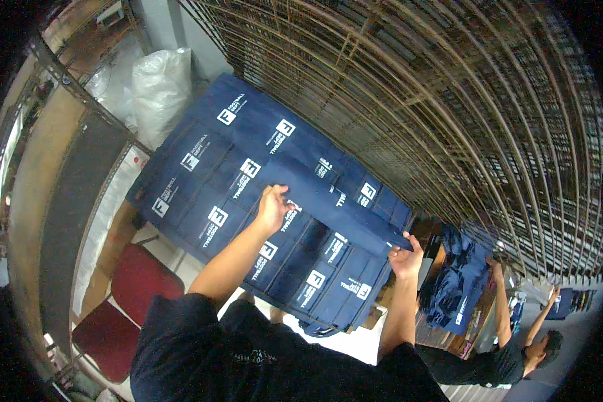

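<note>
My left hand (273,209) pinches the near edge of a long navy fabric piece (325,191), close to its left end. At the other end, my right hand (406,256) grips a corner between thumb and fingers. The piece is stretched between both hands and looks slightly raised. Beneath it, many navy fabric panels (248,151) with white printed logos lie in rows, covering the work surface. The held piece hides parts of several panels.
A large wire rack (382,74) slopes along the far side. White plastic sacks (159,87) stand at the back left, a dark red chair (144,278) at the near left. Rightward, another person (506,365) reaches toward a navy fabric pile (452,288).
</note>
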A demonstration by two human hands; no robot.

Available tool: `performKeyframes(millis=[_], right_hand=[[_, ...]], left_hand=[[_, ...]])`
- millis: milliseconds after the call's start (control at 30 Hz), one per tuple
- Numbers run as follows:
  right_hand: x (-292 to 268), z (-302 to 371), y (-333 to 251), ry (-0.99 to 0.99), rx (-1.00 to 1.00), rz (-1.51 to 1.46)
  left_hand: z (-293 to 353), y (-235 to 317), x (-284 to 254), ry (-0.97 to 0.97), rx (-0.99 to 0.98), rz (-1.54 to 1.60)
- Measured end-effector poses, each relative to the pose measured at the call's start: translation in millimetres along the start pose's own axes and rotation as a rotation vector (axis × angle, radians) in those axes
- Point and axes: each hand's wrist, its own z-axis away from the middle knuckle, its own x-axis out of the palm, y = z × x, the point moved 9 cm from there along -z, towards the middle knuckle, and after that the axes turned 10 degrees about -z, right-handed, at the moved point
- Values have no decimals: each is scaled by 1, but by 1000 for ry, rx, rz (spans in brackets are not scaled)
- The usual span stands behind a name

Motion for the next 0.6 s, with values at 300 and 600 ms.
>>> performKeyframes(millis=[300, 600], right_hand=[[-126, -173, 21, 442, -26, 116], [-74, -176, 16, 454, -316, 243]], left_hand=[[-136, -84, -72, 352, -25, -355], [-156, -76, -95, 643, -110, -960]])
